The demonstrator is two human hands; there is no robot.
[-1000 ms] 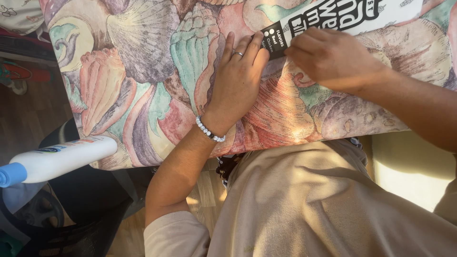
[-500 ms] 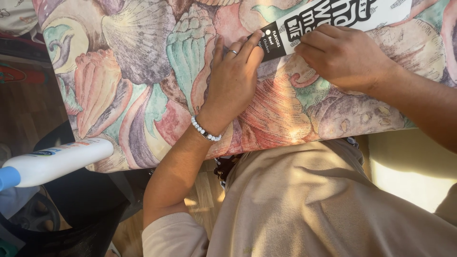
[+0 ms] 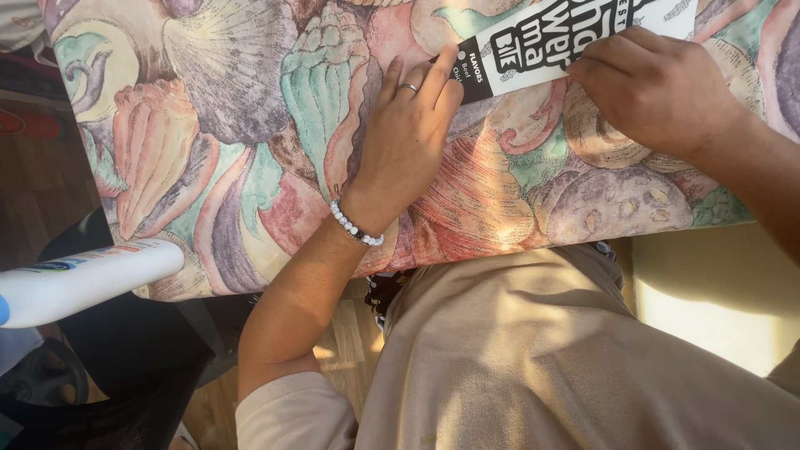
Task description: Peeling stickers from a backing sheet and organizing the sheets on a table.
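Both hands press flat, holding nothing: left hand (image 3: 408, 137) fingertips pin the dark end of a black-and-white printed card strip (image 3: 550, 37), right hand (image 3: 658, 87) covers its middle. Strip lies on shell-patterned cloth (image 3: 208, 125); seemingly light, thin, bendable, best gripped by its edges. White tube (image 3: 79, 279) lower left.

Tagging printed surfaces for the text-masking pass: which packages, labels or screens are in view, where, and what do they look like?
Flat printed card package: top centre-right on the shell-patterned cloth, long white rectangle with a black end panel and bold black lettering; left hand fingertips on the black end, right hand pressing its lower edge.
White tube-shaped bottle: lower left edge, lying sideways, small coloured label, blue tip.
No screens or signs.
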